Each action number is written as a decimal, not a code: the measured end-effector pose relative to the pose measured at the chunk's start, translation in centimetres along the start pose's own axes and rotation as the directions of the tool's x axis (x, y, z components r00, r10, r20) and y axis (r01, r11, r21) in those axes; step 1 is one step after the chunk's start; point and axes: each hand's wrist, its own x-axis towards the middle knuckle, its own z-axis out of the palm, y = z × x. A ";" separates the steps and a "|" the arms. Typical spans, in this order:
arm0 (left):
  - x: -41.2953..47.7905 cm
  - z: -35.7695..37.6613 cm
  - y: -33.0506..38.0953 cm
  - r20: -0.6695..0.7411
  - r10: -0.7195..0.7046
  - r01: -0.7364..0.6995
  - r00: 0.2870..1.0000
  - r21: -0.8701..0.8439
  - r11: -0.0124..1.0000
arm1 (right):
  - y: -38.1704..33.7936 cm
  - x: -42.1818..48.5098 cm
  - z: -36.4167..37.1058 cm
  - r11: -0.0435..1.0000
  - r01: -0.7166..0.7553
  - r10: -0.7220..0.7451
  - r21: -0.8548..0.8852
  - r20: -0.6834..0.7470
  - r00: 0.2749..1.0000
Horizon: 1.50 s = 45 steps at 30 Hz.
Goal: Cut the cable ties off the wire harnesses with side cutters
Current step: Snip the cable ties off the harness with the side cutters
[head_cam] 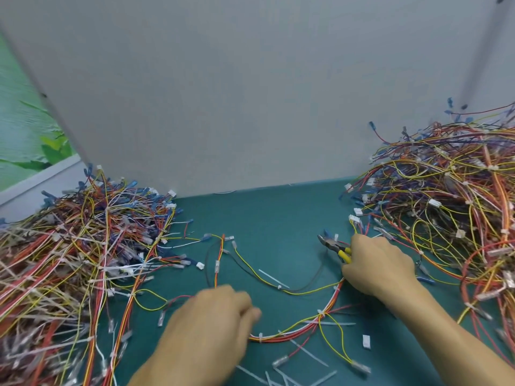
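Note:
One wire harness [295,330] of red, orange, yellow and white wires curves across the green mat [267,218], bound by white cable ties [321,313]. My left hand [214,321] grips the harness at its left end, fingers curled over the bundle. My right hand [379,266] holds the yellow-handled side cutters [334,246]; the dark jaws point up and left above the mat, touching no tie. A thin yellow and black branch [267,277] with a tie lies between the hands.
A big heap of harnesses [69,268] fills the left side and another heap [451,207] the right. Loose cut ties [301,377] and a white connector [366,341] lie at the front. A grey wall panel [250,93] closes the back.

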 end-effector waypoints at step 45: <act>11.4 -1.8 -5.0 -0.300 -0.541 -0.476 0.786 -0.852 -0.219 | 0.7 2.4 -4.4 -0.457 0.030 0.087 0.889 0.011 0.996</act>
